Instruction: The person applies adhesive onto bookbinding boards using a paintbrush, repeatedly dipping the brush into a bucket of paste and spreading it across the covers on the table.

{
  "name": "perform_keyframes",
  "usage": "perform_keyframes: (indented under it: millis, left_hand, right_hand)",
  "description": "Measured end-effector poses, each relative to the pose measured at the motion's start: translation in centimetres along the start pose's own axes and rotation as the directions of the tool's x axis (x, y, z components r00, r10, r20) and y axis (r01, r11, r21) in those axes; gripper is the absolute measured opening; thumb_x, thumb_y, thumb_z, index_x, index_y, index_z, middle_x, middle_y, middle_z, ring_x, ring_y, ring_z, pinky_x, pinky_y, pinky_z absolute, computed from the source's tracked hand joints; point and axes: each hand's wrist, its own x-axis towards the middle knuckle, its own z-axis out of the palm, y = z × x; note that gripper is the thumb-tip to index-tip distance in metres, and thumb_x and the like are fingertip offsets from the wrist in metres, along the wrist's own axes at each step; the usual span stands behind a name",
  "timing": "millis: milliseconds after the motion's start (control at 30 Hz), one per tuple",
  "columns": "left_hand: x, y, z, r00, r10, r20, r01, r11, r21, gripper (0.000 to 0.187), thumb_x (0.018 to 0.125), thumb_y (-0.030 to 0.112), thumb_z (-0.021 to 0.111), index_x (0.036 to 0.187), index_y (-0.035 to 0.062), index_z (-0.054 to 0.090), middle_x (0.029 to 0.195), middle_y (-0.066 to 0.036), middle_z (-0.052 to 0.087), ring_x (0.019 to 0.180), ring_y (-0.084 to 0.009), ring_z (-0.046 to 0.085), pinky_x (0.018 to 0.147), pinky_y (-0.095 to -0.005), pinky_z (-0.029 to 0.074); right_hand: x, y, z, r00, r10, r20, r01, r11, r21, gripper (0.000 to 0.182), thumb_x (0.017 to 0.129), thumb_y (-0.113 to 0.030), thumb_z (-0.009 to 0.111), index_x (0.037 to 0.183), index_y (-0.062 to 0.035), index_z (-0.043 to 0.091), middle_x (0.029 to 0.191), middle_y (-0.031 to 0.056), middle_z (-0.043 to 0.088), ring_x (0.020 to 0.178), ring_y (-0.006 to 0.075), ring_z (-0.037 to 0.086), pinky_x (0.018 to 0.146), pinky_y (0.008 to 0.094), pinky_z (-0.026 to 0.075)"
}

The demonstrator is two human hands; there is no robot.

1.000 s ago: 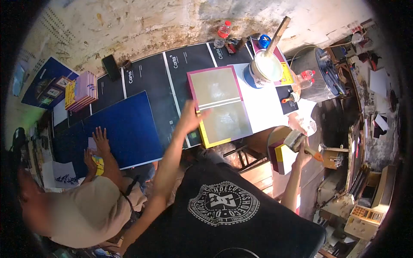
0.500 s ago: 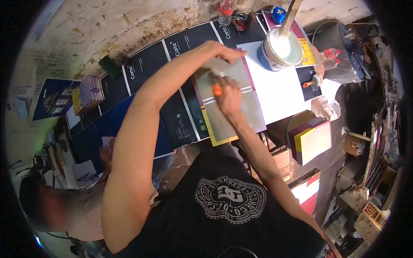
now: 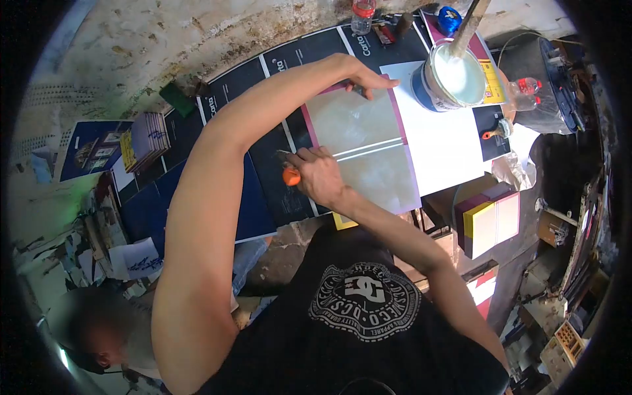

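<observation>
My left hand (image 3: 370, 80) rests on the far edge of a flat book cover (image 3: 362, 122), one finger stretched towards its corner and the others bent over the board. Two greyish boards make up the cover, with pale stripes between them and a purple border; its surface has a whitish sheen. My right hand (image 3: 321, 176) is closed around an orange-handled brush (image 3: 291, 175) beside the cover's left edge. The brush's working end is mostly hidden. To the right stands a bucket (image 3: 431, 85) of white paste with a wooden stick (image 3: 470, 27) in it, on a white sheet (image 3: 441, 148).
Another brush (image 3: 497, 129) lies right of the sheet. Bound books (image 3: 146, 141) are stacked at the left, and a box-like stack (image 3: 490, 224) stands lower right. A plastic bottle (image 3: 363, 16) is by the wall. A co-worker (image 3: 99, 329) is at lower left.
My right hand has moved left and nearer my body with the brush, off the cover's middle to its left edge. My left hand stays at the far edge. The whole view has shifted slightly.
</observation>
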Motion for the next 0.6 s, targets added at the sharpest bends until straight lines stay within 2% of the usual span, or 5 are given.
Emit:
perform_keyframes:
  millis: [200, 233, 267, 433, 600]
  left_hand:
    - [-0.1, 0.0, 0.3, 0.999, -0.042, -0.006, 0.042, 0.999, -0.031, 0.104, 0.085, 0.086, 0.019, 0.160, 0.0157, 0.009, 0.149, -0.005, 0.050, 0.059, -0.0198, 0.039, 0.065, -0.0343, 0.042]
    - [-0.2, 0.2, 0.4, 0.999, -0.040, 0.003, 0.040, 0.999, -0.028, 0.103, 0.085, 0.086, 0.019, 0.160, 0.0161, 0.009, 0.149, -0.005, 0.050, 0.059, -0.0196, 0.038, 0.065, -0.0342, 0.042]
    - [-0.3, 0.4, -0.1, 0.999, -0.040, 0.004, 0.040, 0.999, -0.023, 0.103, 0.085, 0.086, 0.019, 0.160, 0.0164, 0.009, 0.149, -0.005, 0.050, 0.059, -0.0195, 0.037, 0.064, -0.0342, 0.042]
    - [2.0, -0.6, -0.4, 1.000, -0.024, -0.006, 0.024, 0.999, -0.022, 0.104, 0.084, 0.087, 0.019, 0.160, 0.0170, 0.007, 0.150, -0.003, 0.049, 0.061, -0.0198, 0.038, 0.064, -0.0354, 0.041]
    - [0.4, -0.4, 1.3, 0.996, -0.055, -0.077, 0.055, 0.998, -0.003, 0.103, 0.084, 0.087, 0.019, 0.160, 0.0190, 0.006, 0.151, -0.001, 0.048, 0.063, -0.0194, 0.040, 0.066, -0.0382, 0.042]
  right_hand:
    - [4.6, 4.7, 0.7, 0.901, 0.130, -0.413, -0.164, 0.985, -0.047, 0.036, 0.077, -0.014, 0.063, 0.112, -0.0097, 0.068, 0.095, 0.0119, 0.066, 0.093, 0.0292, 0.063, 0.078, 0.0411, 0.046]
    - [4.8, 3.7, 3.2, 0.963, 0.267, -0.037, -0.270, 0.955, -0.123, 0.037, 0.076, -0.012, 0.064, 0.113, -0.0089, 0.067, 0.099, 0.0123, 0.067, 0.095, 0.0298, 0.063, 0.082, 0.0422, 0.047]
    - [4.5, 2.5, 5.7, 0.966, 0.107, -0.234, -0.138, 0.983, -0.120, 0.036, 0.077, -0.011, 0.066, 0.112, -0.0078, 0.067, 0.097, 0.0118, 0.067, 0.097, 0.0303, 0.063, 0.086, 0.0425, 0.047]
    - [-0.4, -1.0, -0.8, 0.954, -0.053, -0.296, 0.073, 0.996, 0.058, 0.032, 0.077, -0.010, 0.061, 0.108, -0.0088, 0.070, 0.097, 0.0107, 0.066, 0.094, 0.0304, 0.063, 0.084, 0.0414, 0.048]
    - [-2.6, 4.5, -0.2, 0.933, 0.227, -0.279, -0.217, 0.974, 0.067, 0.046, 0.070, -0.014, 0.070, 0.116, -0.0107, 0.066, 0.100, 0.0091, 0.065, 0.092, 0.0281, 0.061, 0.086, 0.0437, 0.045]
